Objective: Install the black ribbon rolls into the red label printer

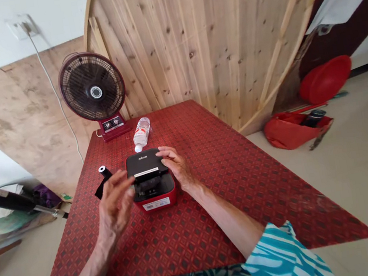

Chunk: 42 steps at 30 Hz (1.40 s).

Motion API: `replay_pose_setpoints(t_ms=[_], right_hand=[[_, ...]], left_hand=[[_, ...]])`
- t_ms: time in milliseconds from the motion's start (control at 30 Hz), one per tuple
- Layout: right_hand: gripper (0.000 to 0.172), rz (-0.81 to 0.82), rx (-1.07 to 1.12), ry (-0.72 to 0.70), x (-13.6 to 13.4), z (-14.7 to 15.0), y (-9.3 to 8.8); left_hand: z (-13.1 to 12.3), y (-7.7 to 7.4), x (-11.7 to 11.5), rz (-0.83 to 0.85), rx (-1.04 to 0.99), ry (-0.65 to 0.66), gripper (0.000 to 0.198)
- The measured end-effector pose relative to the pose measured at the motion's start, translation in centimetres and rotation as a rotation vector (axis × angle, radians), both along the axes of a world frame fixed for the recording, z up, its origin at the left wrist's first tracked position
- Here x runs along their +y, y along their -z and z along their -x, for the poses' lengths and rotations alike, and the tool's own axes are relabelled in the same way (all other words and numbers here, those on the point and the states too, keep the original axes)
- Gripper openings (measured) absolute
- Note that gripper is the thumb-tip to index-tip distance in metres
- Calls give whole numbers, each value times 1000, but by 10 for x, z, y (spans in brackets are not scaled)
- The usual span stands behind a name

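A small red and black printer (172,193) sits on the table with its black lid (142,164) tipped back, showing a dark compartment. My right hand (178,168) holds the lid's right edge between thumb and fingers. At the printer's left side, my left hand (114,204) is raised with its fingers spread and nothing in them; they partly overlap the printer's left edge. Behind that hand stands a small roll (104,171) with a white end and dark outside. A flat black piece (100,189) beside it is partly hidden by my left hand.
The table (220,226) has a red patterned cover. A water bottle (142,134) lies behind the printer, and a dark red fan (93,89) stands at the back left. Wooden boards (203,40) lean behind. On the floor to the right are a red bag (284,133) and red basin (325,79).
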State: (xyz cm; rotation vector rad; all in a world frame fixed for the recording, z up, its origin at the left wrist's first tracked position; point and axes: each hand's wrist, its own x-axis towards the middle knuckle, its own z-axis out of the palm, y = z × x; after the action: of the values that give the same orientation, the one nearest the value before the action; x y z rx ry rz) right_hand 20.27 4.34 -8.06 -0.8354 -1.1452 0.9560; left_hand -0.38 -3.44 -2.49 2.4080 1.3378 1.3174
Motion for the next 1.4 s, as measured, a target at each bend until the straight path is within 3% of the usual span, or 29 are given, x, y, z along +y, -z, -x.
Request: replay_pose_setpoints(t_ms=[100, 200, 367, 600, 900, 1000, 1167, 1400], right_hand=[[22, 5, 11, 1, 0, 1, 5], [22, 24, 16, 16, -1, 2, 7], [23, 35, 14, 25, -2, 2, 7], [28, 20, 0, 4, -4, -1, 10], [29, -13, -98, 6, -8, -3, 13], [35, 43, -73, 33, -7, 1, 21], [52, 194, 7, 37, -3, 5, 32], [44, 211, -53, 34, -4, 3, 28]], left_hand=[[6, 0, 25, 282, -293, -60, 38], [4, 10, 45, 532, -502, -5, 55], [-4, 27, 53, 676, -710, 72, 63], [-5, 35, 49, 711, -662, 118, 60], [-12, 36, 43, 763, -879, 143, 58], [-13, 42, 40, 764, -965, 173, 57], [-15, 52, 36, 781, -1101, 341, 68], [-16, 51, 35, 756, -1110, 353, 68]])
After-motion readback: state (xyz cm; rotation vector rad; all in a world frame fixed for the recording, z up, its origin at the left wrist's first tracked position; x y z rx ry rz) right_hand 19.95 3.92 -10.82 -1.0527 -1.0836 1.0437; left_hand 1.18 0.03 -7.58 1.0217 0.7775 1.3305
